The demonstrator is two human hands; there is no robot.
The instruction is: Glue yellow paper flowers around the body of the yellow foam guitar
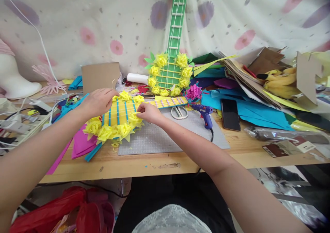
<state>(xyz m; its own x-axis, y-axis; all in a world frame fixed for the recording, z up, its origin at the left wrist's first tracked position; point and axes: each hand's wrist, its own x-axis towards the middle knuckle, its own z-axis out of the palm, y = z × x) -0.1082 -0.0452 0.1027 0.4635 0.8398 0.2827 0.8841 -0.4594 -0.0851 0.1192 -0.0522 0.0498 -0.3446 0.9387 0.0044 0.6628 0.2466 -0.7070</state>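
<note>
A yellow paper guitar (121, 111) with blue stripes, pale strings and yellow paper flowers round its rim lies on the table, its neck pointing right. Over the upper left of its body is my left hand (99, 100), fingers curled together by the upper flowers; a fine strand shows above it. My right hand (149, 112) is pinched at the body's right side, touching or just beside a yellow paper flower (134, 119). What either set of fingertips holds is hidden or too small to name. Part of the guitar rests over a grey cutting mat (165, 140).
Behind stands a green paper guitar (167, 76) with yellow flowers. Scissors (179, 112), a blue glue gun (205, 114) with its cord and a phone (230, 114) lie to the right. Coloured paper and cardboard (101, 76) crowd the back; a power strip (28, 126) is at left.
</note>
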